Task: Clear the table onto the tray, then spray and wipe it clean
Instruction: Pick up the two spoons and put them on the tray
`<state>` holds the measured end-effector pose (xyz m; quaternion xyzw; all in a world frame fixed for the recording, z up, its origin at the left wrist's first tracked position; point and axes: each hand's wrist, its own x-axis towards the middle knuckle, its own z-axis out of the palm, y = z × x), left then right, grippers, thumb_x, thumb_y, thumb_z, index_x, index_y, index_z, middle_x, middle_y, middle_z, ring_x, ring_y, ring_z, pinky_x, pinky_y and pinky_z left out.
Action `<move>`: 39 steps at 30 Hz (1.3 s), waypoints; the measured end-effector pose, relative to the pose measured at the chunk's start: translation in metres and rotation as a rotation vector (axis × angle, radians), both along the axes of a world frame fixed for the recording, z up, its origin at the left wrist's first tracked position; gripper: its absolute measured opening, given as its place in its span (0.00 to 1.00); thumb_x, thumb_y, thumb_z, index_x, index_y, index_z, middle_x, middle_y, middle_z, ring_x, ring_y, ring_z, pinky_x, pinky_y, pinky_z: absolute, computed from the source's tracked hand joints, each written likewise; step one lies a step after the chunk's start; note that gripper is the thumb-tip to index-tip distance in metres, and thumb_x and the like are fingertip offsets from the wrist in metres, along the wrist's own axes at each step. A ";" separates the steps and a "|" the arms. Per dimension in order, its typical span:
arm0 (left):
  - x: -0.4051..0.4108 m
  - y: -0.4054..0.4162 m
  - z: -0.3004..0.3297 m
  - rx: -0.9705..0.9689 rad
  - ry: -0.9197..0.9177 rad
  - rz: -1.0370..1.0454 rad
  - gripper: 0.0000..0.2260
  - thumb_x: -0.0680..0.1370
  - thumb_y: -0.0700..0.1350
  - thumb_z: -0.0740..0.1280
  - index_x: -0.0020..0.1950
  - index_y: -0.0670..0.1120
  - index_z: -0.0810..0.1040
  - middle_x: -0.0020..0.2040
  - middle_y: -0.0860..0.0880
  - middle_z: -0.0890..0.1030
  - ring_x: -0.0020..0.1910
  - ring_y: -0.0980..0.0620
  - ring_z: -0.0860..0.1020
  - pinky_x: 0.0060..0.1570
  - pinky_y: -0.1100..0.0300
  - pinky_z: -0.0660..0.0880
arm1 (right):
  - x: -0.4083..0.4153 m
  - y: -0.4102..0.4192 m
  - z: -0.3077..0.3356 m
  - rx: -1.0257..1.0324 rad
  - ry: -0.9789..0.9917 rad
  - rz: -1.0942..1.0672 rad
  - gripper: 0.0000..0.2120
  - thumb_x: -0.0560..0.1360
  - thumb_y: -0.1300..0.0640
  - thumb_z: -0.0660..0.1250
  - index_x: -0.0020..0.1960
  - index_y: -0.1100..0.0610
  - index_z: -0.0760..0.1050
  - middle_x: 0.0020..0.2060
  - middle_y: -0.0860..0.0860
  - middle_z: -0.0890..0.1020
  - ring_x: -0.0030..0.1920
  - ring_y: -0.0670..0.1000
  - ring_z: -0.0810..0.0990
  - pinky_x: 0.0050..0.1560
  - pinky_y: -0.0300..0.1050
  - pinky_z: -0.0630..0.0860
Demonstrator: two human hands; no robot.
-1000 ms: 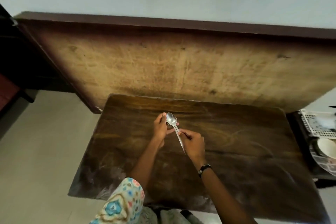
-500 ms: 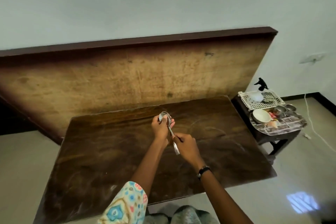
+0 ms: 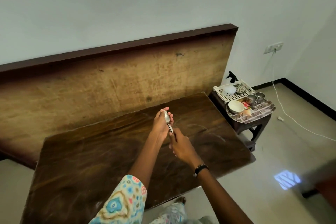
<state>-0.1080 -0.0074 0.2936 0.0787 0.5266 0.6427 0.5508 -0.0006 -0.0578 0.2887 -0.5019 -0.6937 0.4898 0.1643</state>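
A steel spoon (image 3: 167,118) is held over the middle of the dark wooden table (image 3: 91,160). My left hand (image 3: 161,126) cups the spoon's bowl, and my right hand (image 3: 179,146) pinches its handle from below. At the right, a patterned tray (image 3: 261,112) rests on a small stool and carries a white bowl (image 3: 236,106), small steel cups (image 3: 256,96) and other small items. Behind it a white slotted basket (image 3: 234,92) holds a spray bottle (image 3: 230,85) with a black trigger top.
A tall wooden board (image 3: 109,82) leans against the wall behind the table. The dark stool (image 3: 251,129) stands close to the table's right end. A white cable (image 3: 283,111) runs from a wall socket (image 3: 273,47) down across the floor.
The view has swung to the right, bringing the stool, tray and basket fully into sight. Both hands still hold the spoon, now tilted more upright with my hands closer together.
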 end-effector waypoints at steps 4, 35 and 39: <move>0.013 0.027 -0.005 -0.004 -0.142 0.009 0.13 0.83 0.45 0.52 0.44 0.44 0.72 0.38 0.47 0.71 0.38 0.54 0.74 0.30 0.67 0.73 | 0.011 0.016 0.003 0.212 -0.237 -0.032 0.13 0.81 0.59 0.55 0.65 0.57 0.66 0.50 0.57 0.81 0.50 0.56 0.81 0.51 0.50 0.78; 0.164 0.246 -0.031 -0.130 -0.122 -0.419 0.15 0.82 0.49 0.54 0.41 0.46 0.75 0.30 0.51 0.84 0.39 0.54 0.81 0.34 0.66 0.77 | 0.129 0.276 -0.020 -0.522 0.289 -0.649 0.17 0.80 0.57 0.57 0.34 0.56 0.72 0.22 0.46 0.70 0.19 0.41 0.64 0.21 0.33 0.60; 0.211 0.267 -0.027 -0.151 -0.106 -0.442 0.16 0.82 0.48 0.53 0.42 0.44 0.74 0.30 0.49 0.84 0.39 0.52 0.80 0.34 0.66 0.77 | 0.169 0.302 -0.029 -0.543 0.327 -0.706 0.18 0.81 0.54 0.55 0.33 0.54 0.70 0.23 0.46 0.70 0.24 0.42 0.66 0.23 0.31 0.62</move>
